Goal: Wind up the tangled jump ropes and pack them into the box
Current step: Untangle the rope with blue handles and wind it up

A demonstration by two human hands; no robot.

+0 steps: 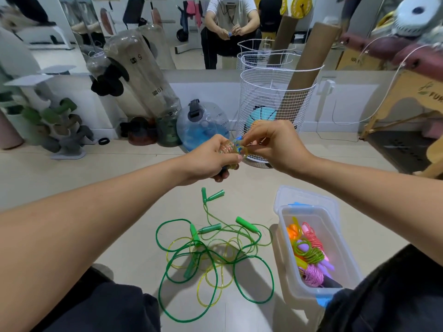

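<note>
My left hand [211,161] grips a wound bundle of clear yellowish rope with blue handles [231,148], held in the air in front of me. My right hand [275,144] pinches a loop of that rope at the bundle's right end. Below on the floor lies a tangle of green and yellow jump ropes [213,255] with several green handles. To its right stands an open clear plastic box [287,259] holding wound ropes in orange, pink, green and purple [309,255].
A white wire basket [271,99] with a cardboard tube and a blue ball stands just beyond my hands. A blue water jug [201,123], large clear bottles and a dumbbell rack [62,125] line the mirrored wall. A wooden stand [402,104] is at the right.
</note>
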